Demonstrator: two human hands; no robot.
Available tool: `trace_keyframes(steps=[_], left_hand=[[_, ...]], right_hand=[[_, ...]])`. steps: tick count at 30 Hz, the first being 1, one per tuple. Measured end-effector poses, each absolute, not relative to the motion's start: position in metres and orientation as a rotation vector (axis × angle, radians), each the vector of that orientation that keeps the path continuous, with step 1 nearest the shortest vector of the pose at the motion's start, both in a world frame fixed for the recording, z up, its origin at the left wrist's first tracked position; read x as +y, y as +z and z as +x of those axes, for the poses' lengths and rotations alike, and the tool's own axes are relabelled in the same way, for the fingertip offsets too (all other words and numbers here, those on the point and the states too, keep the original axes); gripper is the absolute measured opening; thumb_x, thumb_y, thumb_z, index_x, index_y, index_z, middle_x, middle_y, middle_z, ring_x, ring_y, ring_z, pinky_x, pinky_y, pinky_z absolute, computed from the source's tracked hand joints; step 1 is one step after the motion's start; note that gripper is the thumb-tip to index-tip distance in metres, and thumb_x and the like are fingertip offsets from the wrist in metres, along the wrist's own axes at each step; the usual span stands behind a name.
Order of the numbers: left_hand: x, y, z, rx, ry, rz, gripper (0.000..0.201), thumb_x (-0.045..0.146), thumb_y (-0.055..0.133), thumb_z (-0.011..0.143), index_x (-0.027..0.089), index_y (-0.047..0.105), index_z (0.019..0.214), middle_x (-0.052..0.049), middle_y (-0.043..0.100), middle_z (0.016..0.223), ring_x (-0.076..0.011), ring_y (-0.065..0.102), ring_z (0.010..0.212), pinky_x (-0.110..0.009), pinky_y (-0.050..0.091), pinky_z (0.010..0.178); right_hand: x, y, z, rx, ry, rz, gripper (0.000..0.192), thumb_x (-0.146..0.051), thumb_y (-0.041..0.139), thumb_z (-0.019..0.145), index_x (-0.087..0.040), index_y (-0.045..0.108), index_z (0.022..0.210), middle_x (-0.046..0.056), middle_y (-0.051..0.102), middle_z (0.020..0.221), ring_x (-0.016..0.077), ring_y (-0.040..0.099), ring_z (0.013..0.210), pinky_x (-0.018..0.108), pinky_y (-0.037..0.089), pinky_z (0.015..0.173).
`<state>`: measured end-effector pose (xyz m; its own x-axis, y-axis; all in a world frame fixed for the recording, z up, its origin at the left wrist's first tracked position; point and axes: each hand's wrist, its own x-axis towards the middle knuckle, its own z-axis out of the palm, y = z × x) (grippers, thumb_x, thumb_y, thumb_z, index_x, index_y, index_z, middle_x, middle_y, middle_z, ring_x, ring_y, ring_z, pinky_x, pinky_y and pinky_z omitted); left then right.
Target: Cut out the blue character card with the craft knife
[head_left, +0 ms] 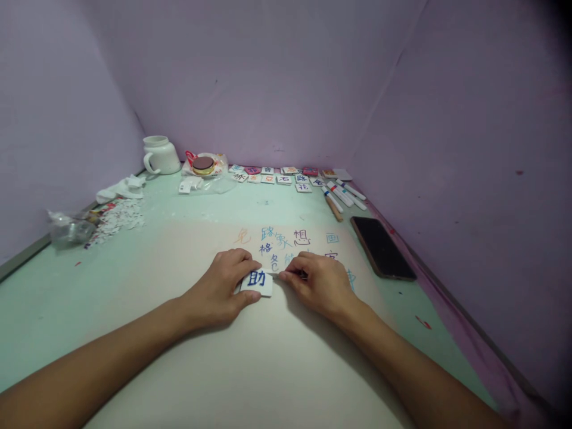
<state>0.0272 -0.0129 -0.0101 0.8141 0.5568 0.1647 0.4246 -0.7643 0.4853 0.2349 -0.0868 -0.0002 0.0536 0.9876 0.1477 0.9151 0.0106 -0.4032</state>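
Note:
A small white card [257,281] bearing one dark blue Chinese character lies at the middle of a large pale sheet [250,369]. My left hand [218,287] grips its left side, thumb along the lower edge and fingers at the upper edge. Just right of the card, my right hand [320,285] is closed in a pinch near its upper right corner. A thin white edge shows by those fingertips, but I cannot tell what it belongs to. Handwritten characters in orange, blue and purple cover the sheet beyond my hands, partly hidden by my right hand.
Several character cards [285,179] stand in rows at the back. Markers [342,193] and a dark phone [382,247] lie on the right. To the left are a white mug [161,156], a round gold-rimmed container [203,165], paper scraps [120,219] and a plastic bag [71,229]. Purple walls enclose the table.

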Motion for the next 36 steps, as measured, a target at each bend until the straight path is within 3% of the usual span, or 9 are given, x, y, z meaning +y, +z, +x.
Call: trace_keyframes(steps=[19,28,36], left_hand=[[-0.013,-0.01,0.03,0.775,0.433,2.559,0.033,0.029,0.061,0.076,0.018,0.061,0.107,-0.009,0.056,0.109,-0.0272,0.052,0.101,-0.045,0.038,0.092],[-0.014,-0.006,0.031,0.792,0.409,2.522,0.033,0.03,0.059,0.076,0.019,0.061,0.108,-0.009,0.056,0.11,-0.0274,0.05,0.102,-0.046,0.038,0.093],[-0.014,-0.011,0.03,0.786,0.471,2.521,0.031,0.026,0.061,0.075,0.019,0.062,0.105,-0.008,0.056,0.107,-0.0262,0.051,0.099,-0.045,0.039,0.09]], right_hand=[[-0.08,0.008,0.245,-1.87,0.58,-1.918,0.01,-0.032,0.068,0.073,-0.024,0.069,0.067,-0.003,0.069,0.066,0.0129,0.055,0.061,0.025,0.032,0.055],[-0.082,0.008,0.234,-1.784,0.348,-2.03,0.012,-0.034,0.065,0.077,-0.025,0.071,0.072,-0.001,0.072,0.075,0.0163,0.059,0.068,0.027,0.031,0.056],[-0.083,0.012,0.235,-1.855,0.438,-2.026,0.01,-0.032,0.067,0.075,-0.025,0.071,0.069,-0.001,0.071,0.069,0.0149,0.058,0.063,0.026,0.032,0.055]])
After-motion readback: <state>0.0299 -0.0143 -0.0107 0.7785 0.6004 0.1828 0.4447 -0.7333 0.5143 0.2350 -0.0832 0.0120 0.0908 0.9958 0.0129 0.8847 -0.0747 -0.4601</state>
